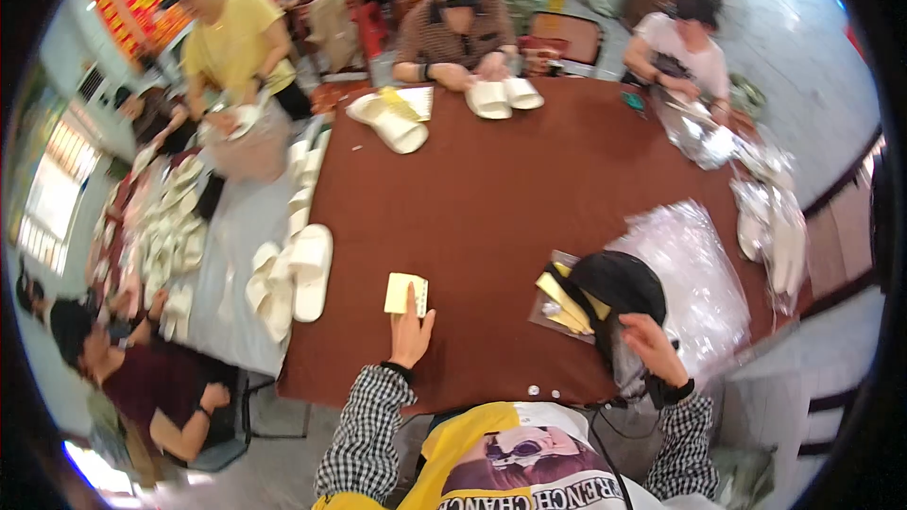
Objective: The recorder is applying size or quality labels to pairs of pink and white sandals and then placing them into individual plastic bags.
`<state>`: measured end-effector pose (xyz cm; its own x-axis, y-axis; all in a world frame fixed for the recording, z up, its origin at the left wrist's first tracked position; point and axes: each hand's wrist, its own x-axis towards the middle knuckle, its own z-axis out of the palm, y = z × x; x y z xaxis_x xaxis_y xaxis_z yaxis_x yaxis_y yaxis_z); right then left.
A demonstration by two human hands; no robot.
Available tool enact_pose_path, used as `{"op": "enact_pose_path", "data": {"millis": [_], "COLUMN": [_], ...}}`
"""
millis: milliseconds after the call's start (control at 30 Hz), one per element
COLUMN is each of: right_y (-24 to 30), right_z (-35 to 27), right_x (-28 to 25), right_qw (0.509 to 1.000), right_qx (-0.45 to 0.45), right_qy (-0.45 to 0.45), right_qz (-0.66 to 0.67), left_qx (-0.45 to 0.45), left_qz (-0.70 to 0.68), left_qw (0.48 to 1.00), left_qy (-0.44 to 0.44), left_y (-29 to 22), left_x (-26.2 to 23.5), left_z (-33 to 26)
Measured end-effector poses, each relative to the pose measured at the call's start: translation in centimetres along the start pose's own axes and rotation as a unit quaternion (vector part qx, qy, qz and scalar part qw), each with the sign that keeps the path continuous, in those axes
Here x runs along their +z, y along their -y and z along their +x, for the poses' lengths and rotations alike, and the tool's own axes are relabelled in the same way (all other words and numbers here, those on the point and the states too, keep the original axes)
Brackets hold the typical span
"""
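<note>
A brown table (501,217) is filling the middle of the view, with four other people working around it: one standing in yellow at the far left corner, one in a brown striped top at the far side, one in white at the far right, and one in dark red sitting at the lower left.

A grey side surface (236,255) is running along the table's left edge, carrying rows of white slippers (170,236), too many and too small to count. At the table's left rim, one pair of slippers (307,269) is lying beside a smaller stack. At the far side, two slippers (505,96) are lying under the striped person's hands, and two more (387,123) are sitting to their left with a yellow card on top.

One heap of clear plastic bags (694,274) is lying at the near right; more crinkled bags are spreading along the right edge.

One black cap (619,288) is resting on a stack of yellow cards (567,307) on a dark tray.

The right hand (652,345) is lying at the cap's near edge with fingers curled; I cannot tell whether it is gripping the cap or only touching it.

The left hand (411,331) is lying open and flat, its fingertips pressing one pale yellow card (406,294) on the table near the front edge. The two hands are working well apart.

Two small round white bits (543,393) are sitting by the near rim.
</note>
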<state>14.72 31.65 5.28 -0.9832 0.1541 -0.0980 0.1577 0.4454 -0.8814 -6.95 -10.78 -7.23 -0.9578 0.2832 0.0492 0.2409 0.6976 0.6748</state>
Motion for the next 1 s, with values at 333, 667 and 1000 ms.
{"op": "enact_pose_path", "data": {"millis": [333, 667, 1000], "right_y": [-5.7, -16.0, -27.7], "right_z": [-8.6, -7.0, 5.0], "right_x": [-18.6, -32.1, -32.4], "right_qw": [0.936, 0.884, 0.879], "right_qx": [0.084, 0.180, 0.319], "right_qy": [-0.341, -0.396, -0.242], "right_qz": [-0.004, -0.170, -0.257], "left_qx": [0.046, 0.020, -0.043], "left_qz": [-0.141, 0.044, 0.108], "left_qw": [0.974, 0.985, 0.963], "left_qy": [0.169, 0.165, 0.242], "left_y": [-10.5, -11.9, -10.2], "left_x": [3.0, 9.6, 10.8], "left_z": [-0.6, -1.1, -1.8]}}
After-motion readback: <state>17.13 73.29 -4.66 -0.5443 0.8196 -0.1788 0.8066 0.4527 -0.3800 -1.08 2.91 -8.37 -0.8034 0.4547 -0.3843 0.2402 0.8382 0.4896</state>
